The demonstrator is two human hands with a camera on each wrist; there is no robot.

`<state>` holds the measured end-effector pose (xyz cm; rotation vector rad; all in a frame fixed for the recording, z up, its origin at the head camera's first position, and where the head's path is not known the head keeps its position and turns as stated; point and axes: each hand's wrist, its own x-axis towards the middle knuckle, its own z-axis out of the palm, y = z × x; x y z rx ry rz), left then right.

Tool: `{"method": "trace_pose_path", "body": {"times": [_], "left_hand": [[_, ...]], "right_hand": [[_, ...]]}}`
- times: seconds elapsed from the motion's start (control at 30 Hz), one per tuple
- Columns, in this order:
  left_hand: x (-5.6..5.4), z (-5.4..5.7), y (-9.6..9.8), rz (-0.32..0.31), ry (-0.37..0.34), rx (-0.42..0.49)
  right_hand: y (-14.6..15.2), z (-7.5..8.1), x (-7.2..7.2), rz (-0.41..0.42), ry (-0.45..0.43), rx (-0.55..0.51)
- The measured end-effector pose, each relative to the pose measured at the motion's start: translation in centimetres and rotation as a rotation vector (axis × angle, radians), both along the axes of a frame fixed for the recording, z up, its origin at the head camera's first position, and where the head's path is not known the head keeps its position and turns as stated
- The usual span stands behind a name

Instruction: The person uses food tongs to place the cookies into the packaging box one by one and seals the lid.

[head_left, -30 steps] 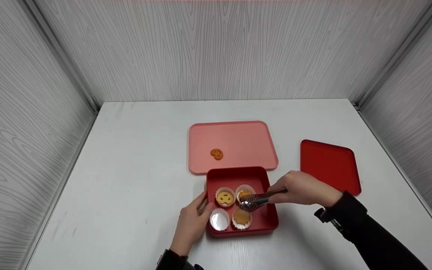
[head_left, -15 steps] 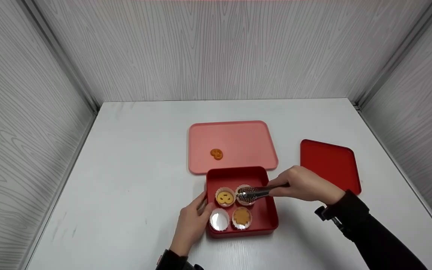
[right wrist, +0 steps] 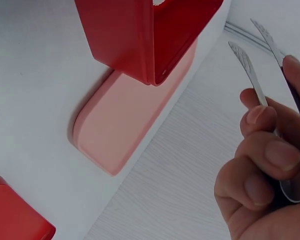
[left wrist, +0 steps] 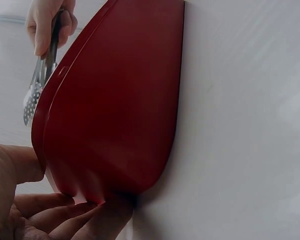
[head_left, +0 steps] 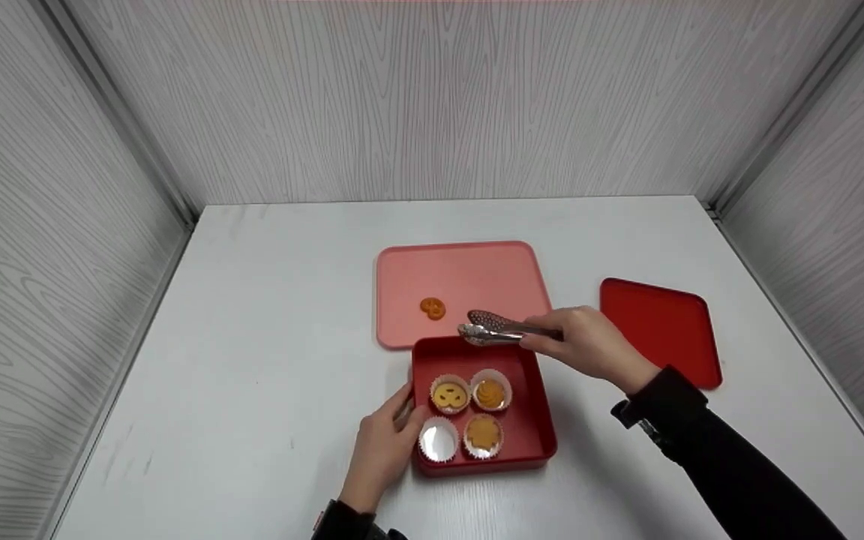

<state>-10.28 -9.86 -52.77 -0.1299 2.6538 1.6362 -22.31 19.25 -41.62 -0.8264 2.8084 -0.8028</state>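
My left hand (head_left: 383, 444) holds the red square box (head_left: 481, 469) by its left wall, thumb at the rim and fingers against the outside, as the left wrist view shows. In the box stand paper baking cups: one with a pretzel-shaped cookie (head_left: 450, 395), one with a swirled cookie (head_left: 490, 393), one with a flat brown cookie (head_left: 484, 433). The front left paper cup (head_left: 439, 440) is bare inside. My right hand (head_left: 589, 346) grips metal tongs (head_left: 498, 328) over the box's back edge. Their tips stand apart in the right wrist view, with nothing between them.
Behind the box lies a pink tray (head_left: 477, 274) bearing a small brown pretzel-shaped cookie (head_left: 433, 307). A flat red lid-like tray (head_left: 661, 330) lies at the right, near the right forearm. Grey wood-grain panels (head_left: 432, 105) enclose the white table (head_left: 252, 337) at the back and sides.
The tongs have lifted from the back right cup and moved back to the box's rear edge, leaving the swirled cookie in view in its cup. The left hand and box have stayed put.
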Motion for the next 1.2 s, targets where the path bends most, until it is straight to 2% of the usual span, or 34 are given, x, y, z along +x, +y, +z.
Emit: {"method": "trace_pose_path", "body": {"times": [0.2, 0.6, 0.93, 1.2], "left_hand": [[0.0, -0.1, -0.1, -0.001, 0.016, 0.019], [0.0, 0.2, 0.0, 0.005, 0.013, -0.007], [-0.1, 0.0, 0.0, 0.007, 0.023, -0.003], [-0.1, -0.1, -0.1, 0.002, 0.034, -0.003]], "right_hand": [[-1.9, -0.8, -1.5, -0.061, 0.030, 0.001], [-5.2, -2.8, -4.3, -0.005, 0.031, 0.076], [-6.9, -3.7, -4.7, -0.018, -0.048, 0.121], [-7.8, -4.1, -4.5, 0.018, 0.045, 0.137]]}}
